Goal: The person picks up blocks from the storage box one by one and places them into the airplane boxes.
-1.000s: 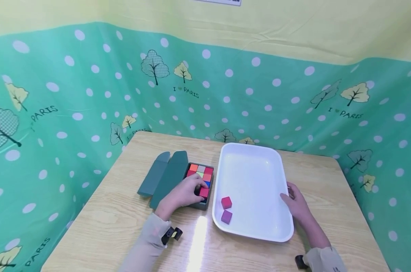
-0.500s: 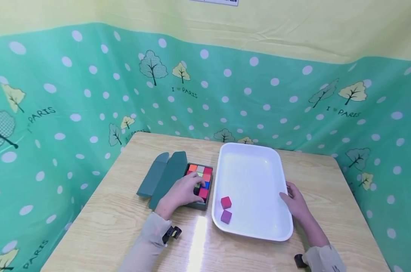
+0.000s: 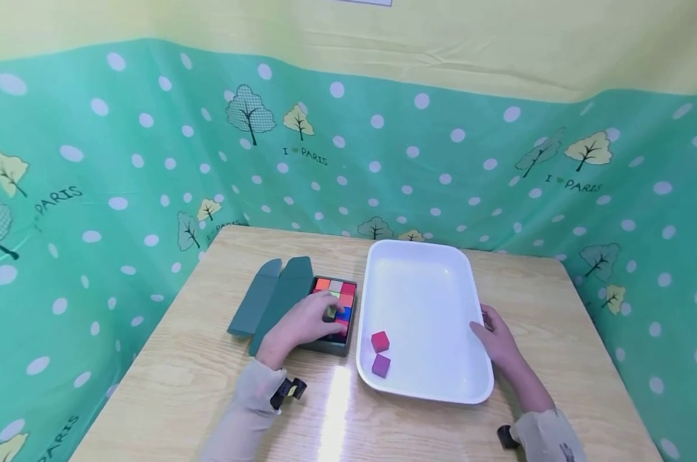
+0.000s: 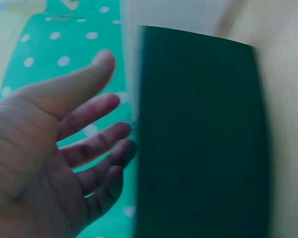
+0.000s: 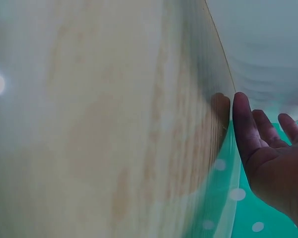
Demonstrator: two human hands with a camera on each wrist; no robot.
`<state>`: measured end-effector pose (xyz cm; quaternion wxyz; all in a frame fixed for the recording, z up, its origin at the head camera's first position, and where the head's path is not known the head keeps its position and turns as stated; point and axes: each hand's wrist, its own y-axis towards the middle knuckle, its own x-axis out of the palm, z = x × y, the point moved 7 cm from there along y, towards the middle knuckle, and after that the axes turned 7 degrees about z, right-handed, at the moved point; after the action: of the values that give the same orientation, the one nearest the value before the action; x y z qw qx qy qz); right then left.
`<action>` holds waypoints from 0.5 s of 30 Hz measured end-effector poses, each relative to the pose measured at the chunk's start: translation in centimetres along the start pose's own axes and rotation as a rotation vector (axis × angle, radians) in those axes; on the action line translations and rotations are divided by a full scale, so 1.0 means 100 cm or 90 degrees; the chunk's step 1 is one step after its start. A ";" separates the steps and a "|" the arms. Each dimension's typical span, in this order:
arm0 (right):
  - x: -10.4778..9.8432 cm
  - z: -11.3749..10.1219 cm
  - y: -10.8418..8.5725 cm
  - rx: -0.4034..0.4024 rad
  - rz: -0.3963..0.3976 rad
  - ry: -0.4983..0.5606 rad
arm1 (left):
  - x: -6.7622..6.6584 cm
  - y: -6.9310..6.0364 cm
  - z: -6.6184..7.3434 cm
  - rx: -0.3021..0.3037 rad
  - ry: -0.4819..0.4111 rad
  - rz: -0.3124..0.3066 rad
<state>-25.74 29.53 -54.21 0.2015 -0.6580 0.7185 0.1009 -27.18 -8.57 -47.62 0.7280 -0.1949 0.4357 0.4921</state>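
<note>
My left hand point(image 3: 306, 319) is over the dark box point(image 3: 332, 349), thumb and fingers apart around the near part of it. A red cube point(image 3: 340, 326) sits there beside the thumb, with a blue cube point(image 3: 344, 314) behind it by the fingertips. The left wrist view shows the same hand with loosely bent, spread fingers and nothing between them. My right hand point(image 3: 500, 338) holds the right rim of a white tray point(image 3: 427, 321), thumb over the edge and fingers outside. A red cube point(image 3: 379, 341) and a purple cube point(image 3: 381, 366) lie in the tray's near left part.
The box's dark green lid flaps point(image 3: 283, 298) lie folded out to its left. More coloured cubes point(image 3: 336, 286) fill its far rows. Everything stands on a wooden table point(image 3: 209, 359) before a green and yellow curtain point(image 3: 354, 128).
My left fingers have spread a little away from the thumb over the red cube. The right hand keeps its place on the tray rim. The head view has shifted slightly.
</note>
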 end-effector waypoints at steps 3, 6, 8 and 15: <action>0.001 0.000 0.002 -0.002 -0.005 -0.006 | -0.008 0.008 0.017 0.004 -0.041 -0.026; 0.002 -0.001 0.003 -0.009 -0.012 -0.011 | -0.013 0.023 0.044 0.028 -0.061 -0.063; 0.001 0.000 0.003 -0.013 -0.016 -0.018 | -0.013 0.037 0.067 0.058 -0.053 -0.087; -0.001 0.001 0.001 -0.022 -0.012 -0.022 | 0.022 0.090 0.123 0.085 0.078 -0.209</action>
<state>-25.83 29.67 -54.31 0.2032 -0.6662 0.7070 0.1228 -29.43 5.36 -41.39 0.7818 -0.2441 0.4737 0.3238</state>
